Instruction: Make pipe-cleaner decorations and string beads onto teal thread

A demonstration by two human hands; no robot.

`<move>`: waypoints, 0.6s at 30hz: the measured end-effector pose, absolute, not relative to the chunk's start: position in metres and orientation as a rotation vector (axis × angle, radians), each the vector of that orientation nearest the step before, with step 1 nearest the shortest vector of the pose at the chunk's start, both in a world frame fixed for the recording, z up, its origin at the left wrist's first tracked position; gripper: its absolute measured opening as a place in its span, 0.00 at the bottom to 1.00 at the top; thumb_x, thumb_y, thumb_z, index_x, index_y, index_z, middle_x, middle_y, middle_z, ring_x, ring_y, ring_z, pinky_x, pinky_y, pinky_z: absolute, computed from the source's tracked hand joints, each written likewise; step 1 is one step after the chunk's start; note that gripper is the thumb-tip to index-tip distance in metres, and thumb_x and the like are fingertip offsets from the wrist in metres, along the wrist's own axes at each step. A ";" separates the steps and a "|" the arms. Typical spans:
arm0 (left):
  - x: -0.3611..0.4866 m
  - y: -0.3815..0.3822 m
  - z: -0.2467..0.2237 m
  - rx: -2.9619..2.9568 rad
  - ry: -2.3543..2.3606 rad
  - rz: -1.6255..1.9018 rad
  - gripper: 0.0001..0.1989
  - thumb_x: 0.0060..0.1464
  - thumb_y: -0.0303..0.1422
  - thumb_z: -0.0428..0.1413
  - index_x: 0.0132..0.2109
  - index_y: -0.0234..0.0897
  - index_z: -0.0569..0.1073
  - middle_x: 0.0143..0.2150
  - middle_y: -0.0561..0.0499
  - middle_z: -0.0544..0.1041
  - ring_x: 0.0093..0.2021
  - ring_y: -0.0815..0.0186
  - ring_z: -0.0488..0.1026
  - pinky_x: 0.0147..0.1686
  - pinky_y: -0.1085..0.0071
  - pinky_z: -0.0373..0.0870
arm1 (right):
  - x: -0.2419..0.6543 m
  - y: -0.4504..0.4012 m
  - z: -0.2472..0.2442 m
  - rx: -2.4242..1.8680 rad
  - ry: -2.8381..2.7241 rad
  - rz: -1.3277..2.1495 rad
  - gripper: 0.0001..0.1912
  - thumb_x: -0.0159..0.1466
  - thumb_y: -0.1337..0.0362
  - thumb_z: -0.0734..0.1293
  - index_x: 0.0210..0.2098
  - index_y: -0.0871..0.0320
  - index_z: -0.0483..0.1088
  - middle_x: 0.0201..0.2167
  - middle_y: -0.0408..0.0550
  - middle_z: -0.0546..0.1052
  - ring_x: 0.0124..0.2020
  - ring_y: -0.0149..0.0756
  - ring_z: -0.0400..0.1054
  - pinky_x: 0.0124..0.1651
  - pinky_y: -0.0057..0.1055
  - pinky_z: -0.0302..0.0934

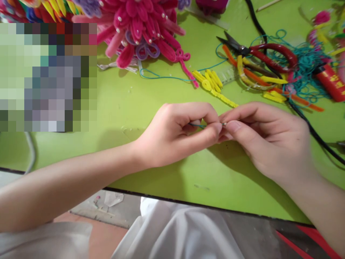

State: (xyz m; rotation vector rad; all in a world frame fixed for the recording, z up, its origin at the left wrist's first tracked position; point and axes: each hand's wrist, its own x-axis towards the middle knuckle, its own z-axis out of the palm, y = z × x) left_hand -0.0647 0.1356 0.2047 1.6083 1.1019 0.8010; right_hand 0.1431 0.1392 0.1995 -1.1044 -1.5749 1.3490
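My left hand (175, 135) is closed in a pinch, thumb against forefinger, with a teal thread (198, 125) running through its curled fingers. Facing it, my right hand (277, 138) pinches a tiny silvery piece (224, 124) between thumb and forefinger; it is too small to name. The fingertips of both hands meet around this piece, just above the green table (161, 180). Beyond them lie a yellow pipe-cleaner shape (215, 86) and a pink pipe-cleaner strand (186, 69).
Red-handled scissors (272, 54) lie half open at the upper right, near a teal thread tangle (307, 57) and a red lighter (330, 81). A black cord (315, 131) crosses the right side. Pink pipe-cleaner flowers (137, 25) stand at the back. A blurred patch (48, 77) covers the upper left.
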 end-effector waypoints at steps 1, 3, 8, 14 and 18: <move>-0.065 0.136 0.205 1.612 1.099 0.804 0.11 0.66 0.36 0.59 0.37 0.39 0.83 0.31 0.51 0.81 0.29 0.70 0.73 0.26 0.75 0.63 | 0.143 0.139 0.199 -1.084 -1.579 1.343 0.05 0.70 0.64 0.74 0.36 0.52 0.78 0.32 0.41 0.82 0.33 0.32 0.81 0.38 0.28 0.80; -0.065 0.136 0.205 1.622 1.098 0.806 0.11 0.66 0.35 0.59 0.37 0.39 0.83 0.31 0.51 0.81 0.29 0.70 0.72 0.25 0.75 0.62 | 0.143 0.139 0.198 -1.058 -1.577 1.344 0.04 0.69 0.66 0.75 0.36 0.52 0.78 0.32 0.40 0.82 0.33 0.31 0.81 0.38 0.26 0.80; -0.066 0.136 0.203 1.658 1.104 0.809 0.11 0.66 0.36 0.59 0.38 0.40 0.84 0.31 0.52 0.80 0.29 0.71 0.72 0.25 0.74 0.61 | 0.143 0.138 0.197 -1.073 -1.582 1.319 0.04 0.68 0.68 0.75 0.37 0.52 0.78 0.33 0.39 0.83 0.33 0.29 0.81 0.39 0.24 0.79; -0.068 0.137 0.201 1.711 1.120 0.767 0.10 0.66 0.36 0.59 0.39 0.42 0.84 0.29 0.51 0.78 0.28 0.69 0.70 0.24 0.73 0.61 | 0.144 0.136 0.200 -1.132 -1.635 1.252 0.05 0.70 0.68 0.72 0.37 0.52 0.77 0.32 0.41 0.82 0.33 0.32 0.80 0.38 0.28 0.79; -0.069 0.137 0.200 1.736 1.097 0.767 0.10 0.67 0.36 0.58 0.40 0.42 0.84 0.26 0.52 0.74 0.25 0.70 0.64 0.24 0.72 0.59 | 0.146 0.137 0.196 -1.189 -1.717 1.118 0.04 0.70 0.65 0.72 0.37 0.52 0.77 0.32 0.41 0.81 0.29 0.31 0.76 0.32 0.29 0.73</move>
